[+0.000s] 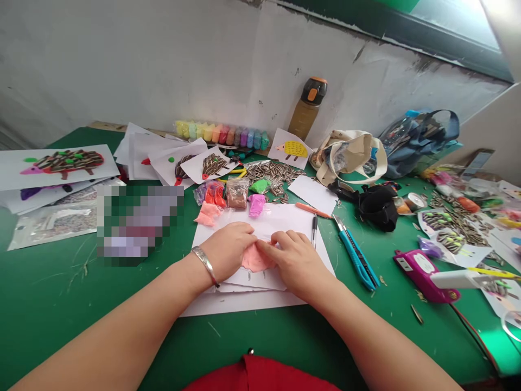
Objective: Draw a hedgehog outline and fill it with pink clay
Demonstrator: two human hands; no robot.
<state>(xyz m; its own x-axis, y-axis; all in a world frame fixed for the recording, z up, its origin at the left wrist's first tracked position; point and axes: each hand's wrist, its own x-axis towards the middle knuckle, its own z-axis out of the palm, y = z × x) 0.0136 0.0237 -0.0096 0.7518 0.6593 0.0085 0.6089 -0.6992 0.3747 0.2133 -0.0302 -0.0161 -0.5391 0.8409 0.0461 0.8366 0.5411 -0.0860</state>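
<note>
A flattened patch of salmon-pink clay lies on white paper in front of me. My left hand rests at the clay's left and upper edge, its fingers close together and touching it. From the right, my right hand reaches onto the clay, fingers spread and bent, the fingertips on its upper right part. Neither hand lifts anything. Short pencil strokes show below the clay. Just behind the hands sit small bags of brown clay, pink clay and salmon clay.
Sunflower seeds are heaped behind the clay bags. A blue cutter, a pen and a magenta glue-gun-like device lie to the right. Seed-covered hedgehog pictures are at the left. A bottle stands against the wall.
</note>
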